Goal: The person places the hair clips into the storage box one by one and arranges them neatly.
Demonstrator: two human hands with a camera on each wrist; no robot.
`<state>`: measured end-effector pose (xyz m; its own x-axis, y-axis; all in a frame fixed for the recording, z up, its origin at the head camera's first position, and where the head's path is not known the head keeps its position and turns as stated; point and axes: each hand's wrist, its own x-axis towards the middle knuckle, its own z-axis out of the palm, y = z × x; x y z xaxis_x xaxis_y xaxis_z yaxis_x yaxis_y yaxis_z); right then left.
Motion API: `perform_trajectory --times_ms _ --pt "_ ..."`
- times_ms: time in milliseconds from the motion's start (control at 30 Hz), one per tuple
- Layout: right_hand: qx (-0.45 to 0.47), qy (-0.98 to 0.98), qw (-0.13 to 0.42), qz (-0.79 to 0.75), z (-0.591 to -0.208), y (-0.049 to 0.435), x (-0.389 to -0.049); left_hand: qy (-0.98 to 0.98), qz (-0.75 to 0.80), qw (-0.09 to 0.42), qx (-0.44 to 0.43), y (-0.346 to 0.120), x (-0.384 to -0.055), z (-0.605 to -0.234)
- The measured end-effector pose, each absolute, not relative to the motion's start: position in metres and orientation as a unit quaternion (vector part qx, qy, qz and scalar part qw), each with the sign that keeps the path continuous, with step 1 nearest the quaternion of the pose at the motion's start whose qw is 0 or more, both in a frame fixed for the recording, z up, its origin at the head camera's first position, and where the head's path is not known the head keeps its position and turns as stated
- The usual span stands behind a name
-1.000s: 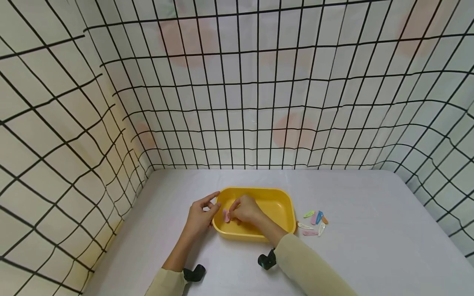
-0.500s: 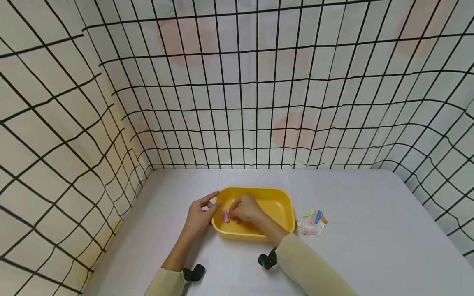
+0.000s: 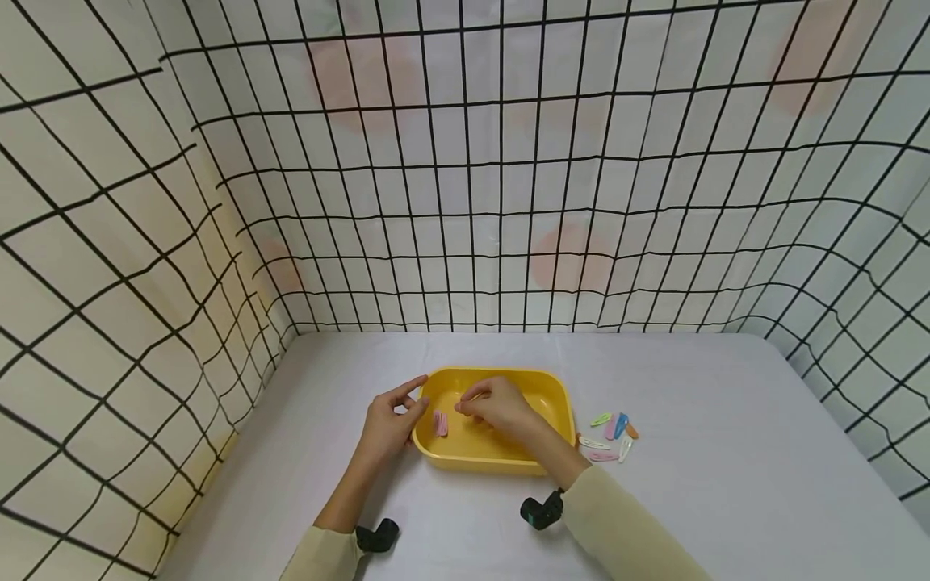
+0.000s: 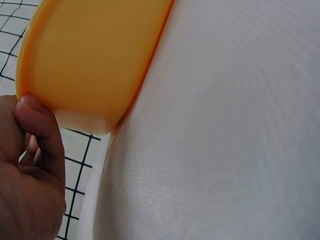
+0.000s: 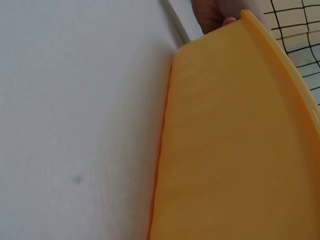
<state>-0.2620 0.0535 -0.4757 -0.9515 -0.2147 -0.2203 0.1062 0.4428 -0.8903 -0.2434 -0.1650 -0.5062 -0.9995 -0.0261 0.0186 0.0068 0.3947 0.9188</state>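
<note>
Two pink hair clips [image 3: 440, 424] lie side by side at the left end of the yellow tray [image 3: 479, 466]. My left hand [image 3: 387, 424] holds the tray's left end; in the left wrist view its thumb [image 4: 37, 112] is against the rim. My right hand [image 3: 500, 403] hovers over the tray's inside, right of the clips and apart from them. Its fingers are loosely bent and nothing shows between them. In the right wrist view the tray's outer wall [image 5: 225, 135] fills much of the picture and hides that hand.
Right of the tray, several hair clips lie loosely grouped on the white table [image 3: 690, 500]: a green clip [image 3: 601, 420], a blue clip [image 3: 621, 425], an orange clip [image 3: 632, 432], white clips and pink clips. A black grid over white sheeting [image 3: 465, 202] surrounds the table's back and sides.
My right hand has let go of the pink hair clips and moved a little up and to the right. The clips stay in the tray. My left hand keeps its place at the rim.
</note>
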Motion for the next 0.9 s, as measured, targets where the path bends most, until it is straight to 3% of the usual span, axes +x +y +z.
perform_trajectory --times_ms 900 --pt "-0.04 0.827 0.117 -0.549 -0.447 0.125 -0.248 -0.829 -0.56 0.015 -0.004 -0.168 -0.244 -0.508"
